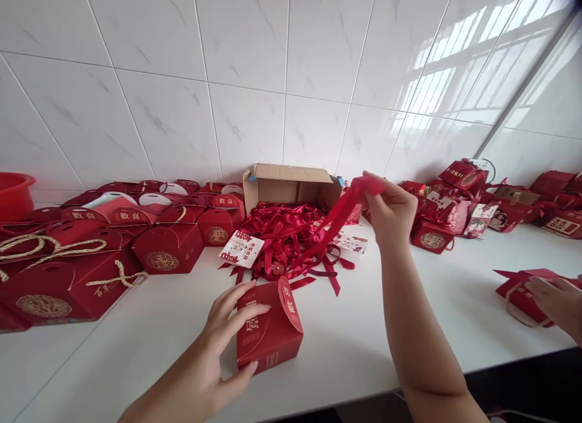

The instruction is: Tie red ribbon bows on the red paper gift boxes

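A small red gift box [270, 326] with gold characters sits on the white counter near its front edge. My left hand [227, 335] grips it from the left, fingers on the top and thumb at the lower front side. Raised above the counter, my right hand [388, 208] pinches a red ribbon [339, 220] that trails down to the left. Its lower end runs into a heap of red ribbons [286, 235] spilling from a cardboard box [295, 183] on its side. A white printed card [240, 249] rests at the heap's left edge, and another card [351, 241] lies at its right.
Several red gift boxes [168, 247] crowd the left side, some with twisted gold cords. More boxes [431, 232] are piled at the back right. At the far right, another person's hand [557, 296] touches a red box [522, 299]. A tiled wall [245, 120] stands behind.
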`<state>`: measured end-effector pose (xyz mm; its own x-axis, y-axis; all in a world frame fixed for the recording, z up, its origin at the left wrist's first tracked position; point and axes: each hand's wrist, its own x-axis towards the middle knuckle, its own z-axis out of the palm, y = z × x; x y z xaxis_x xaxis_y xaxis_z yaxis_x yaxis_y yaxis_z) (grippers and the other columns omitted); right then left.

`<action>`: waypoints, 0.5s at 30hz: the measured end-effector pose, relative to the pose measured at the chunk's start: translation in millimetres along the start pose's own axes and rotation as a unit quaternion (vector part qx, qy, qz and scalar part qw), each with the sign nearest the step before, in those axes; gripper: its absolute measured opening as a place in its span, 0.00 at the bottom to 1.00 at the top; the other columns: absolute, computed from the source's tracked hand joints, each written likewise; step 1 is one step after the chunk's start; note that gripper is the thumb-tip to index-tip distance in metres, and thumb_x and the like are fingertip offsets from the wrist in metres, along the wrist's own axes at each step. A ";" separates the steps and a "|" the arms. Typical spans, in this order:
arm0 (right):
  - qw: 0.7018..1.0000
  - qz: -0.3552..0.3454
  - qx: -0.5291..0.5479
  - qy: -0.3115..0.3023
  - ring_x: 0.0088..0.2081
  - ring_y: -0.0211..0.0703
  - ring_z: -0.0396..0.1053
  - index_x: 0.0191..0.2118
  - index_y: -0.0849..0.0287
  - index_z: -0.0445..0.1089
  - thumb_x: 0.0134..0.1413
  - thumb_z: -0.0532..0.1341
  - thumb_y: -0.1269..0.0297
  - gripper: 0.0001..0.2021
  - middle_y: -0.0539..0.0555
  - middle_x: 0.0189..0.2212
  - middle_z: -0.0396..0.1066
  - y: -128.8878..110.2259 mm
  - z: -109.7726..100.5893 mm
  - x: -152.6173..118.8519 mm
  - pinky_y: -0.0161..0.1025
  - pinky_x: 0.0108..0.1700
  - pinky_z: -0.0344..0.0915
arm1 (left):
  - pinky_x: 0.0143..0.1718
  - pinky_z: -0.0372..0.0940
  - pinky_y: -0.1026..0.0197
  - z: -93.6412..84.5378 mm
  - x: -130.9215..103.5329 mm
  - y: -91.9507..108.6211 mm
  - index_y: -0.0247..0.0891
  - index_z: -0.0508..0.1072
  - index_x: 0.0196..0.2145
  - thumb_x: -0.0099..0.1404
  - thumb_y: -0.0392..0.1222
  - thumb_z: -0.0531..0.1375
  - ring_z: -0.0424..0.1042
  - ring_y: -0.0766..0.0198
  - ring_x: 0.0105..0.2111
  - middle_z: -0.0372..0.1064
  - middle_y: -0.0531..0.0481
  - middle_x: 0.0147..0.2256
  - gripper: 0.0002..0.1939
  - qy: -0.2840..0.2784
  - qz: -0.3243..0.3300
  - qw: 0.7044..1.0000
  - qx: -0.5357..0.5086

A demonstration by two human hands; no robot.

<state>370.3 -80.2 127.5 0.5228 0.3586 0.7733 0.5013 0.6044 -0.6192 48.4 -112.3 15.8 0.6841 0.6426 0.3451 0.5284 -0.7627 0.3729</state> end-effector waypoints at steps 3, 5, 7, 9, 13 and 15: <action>1.000 -0.006 0.008 0.027 0.25 0.39 0.71 0.36 0.57 0.78 0.49 0.64 0.63 0.09 0.51 0.23 0.75 -9.3 -8.0 3.0 0.38 0.27 0.69 | 0.55 0.61 0.44 -1.1 -3.5 -3.7 0.54 0.56 0.60 0.62 0.35 0.54 0.49 0.48 0.65 0.42 0.47 0.65 0.30 0.001 -0.001 1.000 -0.002; 1.000 0.011 -0.017 0.022 0.24 0.39 0.70 0.35 0.58 0.78 0.47 0.64 0.65 0.08 0.50 0.21 0.74 -8.1 -16.0 4.5 0.37 0.26 0.68 | 0.55 0.61 0.44 -0.7 -6.6 -6.4 0.54 0.56 0.60 0.62 0.36 0.54 0.48 0.48 0.65 0.41 0.47 0.66 0.29 0.002 -0.005 1.000 -0.005; 0.998 0.050 -0.050 0.001 0.22 0.38 0.68 0.34 0.59 0.78 0.45 0.64 0.65 0.09 0.49 0.19 0.72 -3.1 -27.1 4.3 0.37 0.24 0.66 | 0.56 0.61 0.44 0.9 -8.9 -8.3 0.54 0.56 0.60 0.62 0.36 0.55 0.47 0.48 0.65 0.40 0.48 0.66 0.30 0.002 -0.009 1.000 -0.013; 0.994 0.092 -0.056 -0.016 0.21 0.39 0.68 0.34 0.60 0.78 0.44 0.65 0.66 0.09 0.50 0.19 0.72 1.1 -40.8 1.9 0.36 0.23 0.65 | 0.56 0.60 0.44 3.5 -9.3 -8.5 0.54 0.55 0.60 0.62 0.36 0.55 0.46 0.47 0.65 0.39 0.48 0.66 0.30 0.006 -0.011 1.000 -0.026; 0.992 0.116 0.042 0.015 0.28 0.39 0.72 0.34 0.57 0.78 0.45 0.63 0.67 0.09 0.51 0.29 0.76 -5.7 -69.4 -3.2 0.36 0.28 0.69 | 0.57 0.58 0.41 8.5 -5.3 -3.0 0.53 0.57 0.59 0.63 0.38 0.56 0.40 0.44 0.66 0.37 0.47 0.67 0.28 0.015 -0.017 0.998 -0.066; 0.987 0.120 0.099 0.051 0.31 0.40 0.74 0.31 0.56 0.77 0.48 0.62 0.66 0.06 0.51 0.32 0.76 -17.2 -82.3 -1.3 0.37 0.29 0.70 | 0.58 0.58 0.41 9.2 -2.7 1.7 0.52 0.58 0.58 0.63 0.40 0.57 0.39 0.42 0.66 0.37 0.47 0.67 0.26 0.010 -0.029 0.995 -0.091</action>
<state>417.8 -149.6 125.9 0.6812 0.4411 0.5843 0.2161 0.6414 -0.7361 52.0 -116.0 7.6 0.6438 0.6877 0.3357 0.4654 -0.7001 0.5416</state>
